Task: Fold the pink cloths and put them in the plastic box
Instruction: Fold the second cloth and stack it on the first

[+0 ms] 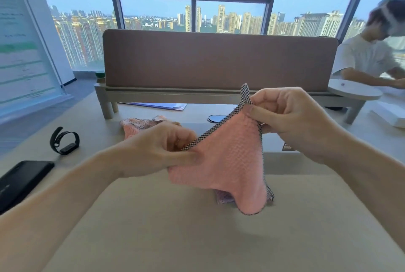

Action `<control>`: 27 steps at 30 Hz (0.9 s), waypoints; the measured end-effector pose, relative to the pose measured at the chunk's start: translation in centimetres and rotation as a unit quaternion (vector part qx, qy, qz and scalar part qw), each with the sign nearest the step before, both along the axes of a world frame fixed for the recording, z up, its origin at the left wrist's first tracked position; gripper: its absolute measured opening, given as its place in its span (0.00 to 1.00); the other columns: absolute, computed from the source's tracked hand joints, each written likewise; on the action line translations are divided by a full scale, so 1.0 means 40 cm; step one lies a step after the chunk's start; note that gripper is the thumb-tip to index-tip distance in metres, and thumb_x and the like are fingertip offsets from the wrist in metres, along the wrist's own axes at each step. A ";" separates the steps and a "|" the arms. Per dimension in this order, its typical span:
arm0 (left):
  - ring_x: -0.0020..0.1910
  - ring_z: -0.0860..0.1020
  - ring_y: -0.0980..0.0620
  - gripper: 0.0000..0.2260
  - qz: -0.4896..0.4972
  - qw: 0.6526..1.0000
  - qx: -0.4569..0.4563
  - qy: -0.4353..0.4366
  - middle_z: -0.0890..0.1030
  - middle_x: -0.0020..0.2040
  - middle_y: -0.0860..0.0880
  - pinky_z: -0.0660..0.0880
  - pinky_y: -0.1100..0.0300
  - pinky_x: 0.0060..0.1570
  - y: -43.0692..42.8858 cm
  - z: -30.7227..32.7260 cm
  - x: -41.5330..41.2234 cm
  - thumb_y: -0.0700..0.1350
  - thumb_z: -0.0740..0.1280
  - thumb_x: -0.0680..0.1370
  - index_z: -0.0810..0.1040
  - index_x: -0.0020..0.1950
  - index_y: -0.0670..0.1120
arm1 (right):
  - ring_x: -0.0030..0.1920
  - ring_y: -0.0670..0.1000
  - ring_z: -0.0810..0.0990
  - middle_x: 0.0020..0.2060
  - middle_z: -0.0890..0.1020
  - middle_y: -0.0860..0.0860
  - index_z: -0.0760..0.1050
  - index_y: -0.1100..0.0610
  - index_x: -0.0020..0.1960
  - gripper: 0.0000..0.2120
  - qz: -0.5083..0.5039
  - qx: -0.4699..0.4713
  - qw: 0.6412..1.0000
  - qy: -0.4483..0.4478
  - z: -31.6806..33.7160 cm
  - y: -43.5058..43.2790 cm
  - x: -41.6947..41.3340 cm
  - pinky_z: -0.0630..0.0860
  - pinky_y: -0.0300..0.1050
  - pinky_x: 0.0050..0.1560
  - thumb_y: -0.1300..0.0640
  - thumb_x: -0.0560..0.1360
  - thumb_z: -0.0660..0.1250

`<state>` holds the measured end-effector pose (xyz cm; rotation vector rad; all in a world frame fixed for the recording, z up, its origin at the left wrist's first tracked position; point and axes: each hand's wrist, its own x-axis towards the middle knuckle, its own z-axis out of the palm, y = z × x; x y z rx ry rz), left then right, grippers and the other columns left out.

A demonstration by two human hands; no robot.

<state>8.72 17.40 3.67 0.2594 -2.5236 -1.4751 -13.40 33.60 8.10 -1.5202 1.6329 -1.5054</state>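
Observation:
A pink waffle-weave cloth [228, 162] with a black-and-white checked border hangs in the air above the beige table [166, 227]. My left hand [162, 146] pinches its left edge. My right hand [291, 116] pinches the upper corner beside the checked hanging loop, held higher than the left. The cloth's lower corner droops toward the table. More pink cloth [135, 125] lies crumpled on the table behind my left hand, partly hidden by it. No plastic box is in view.
A black phone [19, 181] and a black wristband [64, 141] lie at the table's left. A brown desk divider [219, 61] stands across the back with papers [162, 106] beneath it. Another person [370, 52] sits at the far right.

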 end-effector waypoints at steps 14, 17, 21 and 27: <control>0.40 0.83 0.55 0.06 0.247 0.964 -0.068 0.072 0.88 0.41 0.50 0.78 0.72 0.43 -0.016 0.109 0.251 0.44 0.70 0.77 0.87 0.46 0.44 | 0.36 0.49 0.85 0.37 0.88 0.54 0.80 0.64 0.49 0.04 -0.088 0.007 0.996 -0.033 0.032 0.071 0.055 0.85 0.44 0.44 0.62 0.79 0.68; 0.43 0.85 0.53 0.07 0.287 0.947 -0.095 0.113 0.88 0.45 0.49 0.81 0.64 0.52 -0.011 0.136 0.279 0.50 0.72 0.74 0.88 0.46 0.50 | 0.37 0.50 0.86 0.39 0.88 0.54 0.80 0.62 0.48 0.04 -0.103 -0.008 0.994 -0.028 0.064 0.097 0.063 0.85 0.42 0.45 0.62 0.79 0.69; 0.42 0.85 0.55 0.06 0.303 0.936 -0.125 0.128 0.88 0.43 0.49 0.81 0.66 0.50 0.040 0.140 0.304 0.43 0.71 0.78 0.87 0.46 0.53 | 0.43 0.51 0.86 0.41 0.88 0.54 0.81 0.59 0.45 0.04 -0.087 -0.006 0.996 0.001 0.064 0.147 0.086 0.83 0.40 0.49 0.62 0.79 0.69; 0.48 0.85 0.49 0.07 0.255 0.957 -0.052 0.127 0.87 0.48 0.43 0.80 0.67 0.50 0.132 0.102 0.371 0.41 0.67 0.79 0.84 0.48 0.40 | 0.38 0.49 0.85 0.38 0.87 0.53 0.82 0.57 0.43 0.04 -0.033 0.015 0.999 0.019 0.052 0.237 0.137 0.84 0.40 0.43 0.59 0.76 0.70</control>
